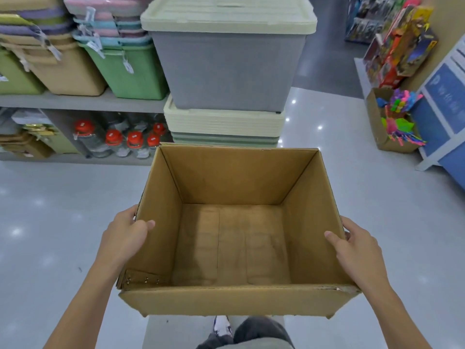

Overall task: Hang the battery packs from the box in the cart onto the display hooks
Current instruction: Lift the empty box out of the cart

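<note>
- The left hand (125, 238) grips the box (234, 301) by its side wall, thumb hooked inside.
- The right hand (352, 248) grips the opposite wall likewise; both forearms reach forward.

— What stands on the floor (50, 210)?
— It's pale and glossy. At two o'clock a cardboard carton (377, 127) of bright toys sits on it.
— And the shelves?
— At ten o'clock, the upper shelf (75, 103) carries a tan tub (68, 71) beside a green tub (130, 71). The lower shelf (50, 158) holds red-capped jars (114, 141).
</note>
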